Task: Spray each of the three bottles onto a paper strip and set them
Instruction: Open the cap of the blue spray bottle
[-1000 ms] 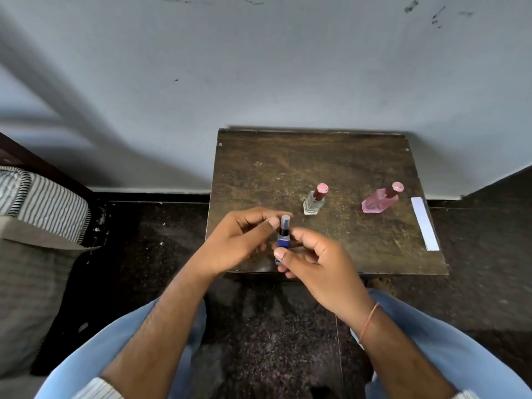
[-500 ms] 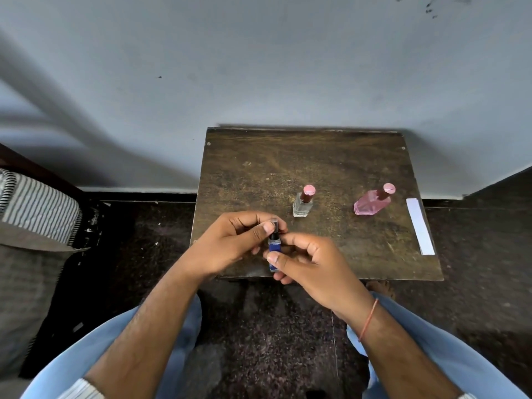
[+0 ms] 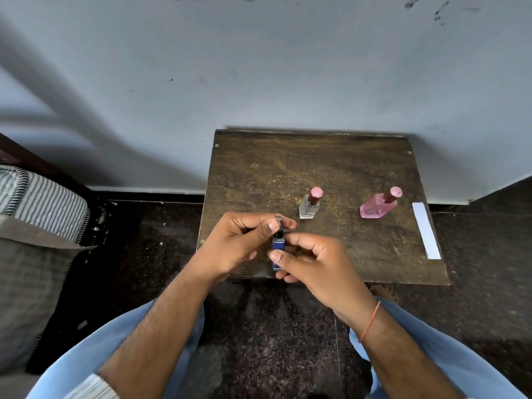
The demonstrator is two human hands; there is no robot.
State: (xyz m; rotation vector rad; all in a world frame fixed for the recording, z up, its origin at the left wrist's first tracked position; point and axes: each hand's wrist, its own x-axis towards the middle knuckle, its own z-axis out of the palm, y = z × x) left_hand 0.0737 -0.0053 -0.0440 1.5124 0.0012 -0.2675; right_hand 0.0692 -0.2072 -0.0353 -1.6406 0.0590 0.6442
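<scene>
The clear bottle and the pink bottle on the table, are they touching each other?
Apart. The head view shows bare table between the clear bottle and the pink bottle.

Both forearms reach forward and angle inward, so my hands meet at centre. Left hand (image 3: 236, 243): fingers curled, thumb and forefinger pinching the cap of the small blue bottle (image 3: 278, 245). Right hand (image 3: 313, 263): just below and right of the left, thumb across the bottle's body, fingers curled round behind it. Thin orange cord (image 3: 370, 322) on my right wrist. Rolled sleeve at left forearm.
</scene>
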